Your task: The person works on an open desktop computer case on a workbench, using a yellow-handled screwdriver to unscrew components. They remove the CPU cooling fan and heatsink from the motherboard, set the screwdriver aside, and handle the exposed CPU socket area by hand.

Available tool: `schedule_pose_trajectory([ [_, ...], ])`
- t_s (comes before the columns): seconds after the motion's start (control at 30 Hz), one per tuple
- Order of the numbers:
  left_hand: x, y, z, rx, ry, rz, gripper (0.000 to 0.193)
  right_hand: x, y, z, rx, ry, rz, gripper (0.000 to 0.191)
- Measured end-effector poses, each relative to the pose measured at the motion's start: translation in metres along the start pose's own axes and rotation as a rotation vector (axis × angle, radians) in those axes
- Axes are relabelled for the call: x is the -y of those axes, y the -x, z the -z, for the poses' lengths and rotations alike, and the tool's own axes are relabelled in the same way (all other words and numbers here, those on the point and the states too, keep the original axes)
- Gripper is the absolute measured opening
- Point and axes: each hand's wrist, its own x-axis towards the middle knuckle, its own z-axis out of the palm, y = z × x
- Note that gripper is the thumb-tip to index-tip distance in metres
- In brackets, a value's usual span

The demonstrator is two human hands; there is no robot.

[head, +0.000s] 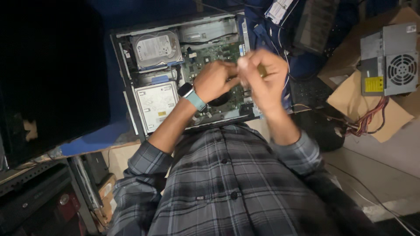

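Both hands meet just above the centre of the frame, over an open computer case that lies flat in the upper middle. The left hand wears a watch with a pale teal strap; its fingers are curled together and its fingertips touch those of the right hand. The right hand is blurred; its fingers are bent inward and close on a small yellowish piece that peeks out between them at the hand's upper edge. What that piece is cannot be told, nor whether the left hand grips it too.

Under the hands lies the green motherboard, in the right half of the case. To its left, in the upper part of the case, sits a hard drive with a silver lid; below that, a flat silver optical drive.

At the upper right of the frame a grey power supply with a round fan grille rests on brown cardboard, with a bundle of coloured wires trailing down and left from it. A dark monitor fills the upper left. The person's grey plaid shirt takes up the lower middle, sleeves rolled back from the forearms.
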Motion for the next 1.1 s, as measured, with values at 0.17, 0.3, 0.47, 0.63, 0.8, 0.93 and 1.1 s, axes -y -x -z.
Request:
schedule_pose_trajectory([
  [0.17,0.0,-0.002,-0.007,-0.047,-0.001,0.094,0.02,0.005,0.024,-0.031,-0.295,0.066,0.237,0.021],
  [0.3,0.009,0.002,-0.021,0.033,0.042,0.158,0.022,-0.003,0.012,-0.007,-0.204,-0.209,0.165,0.016],
  [0.47,0.025,0.003,-0.045,0.15,0.103,0.095,0.021,-0.001,-0.011,0.018,0.366,0.058,-0.085,0.029],
  [0.63,0.033,0.006,-0.046,0.047,0.146,0.143,0.024,0.007,0.011,-0.027,-0.095,0.194,0.092,0.024],
  [0.8,0.029,0.005,-0.05,0.121,0.221,0.279,0.028,0.015,0.023,-0.049,-0.21,0.33,0.341,0.025],
  [0.93,0.033,0.011,-0.066,0.0,0.249,0.214,0.03,0.021,0.005,-0.022,0.054,-0.011,0.148,0.028],
  [1.1,0.048,0.012,-0.092,-0.183,0.324,0.246,0.027,0.012,0.008,-0.019,-0.026,0.232,0.0,0.024],
])
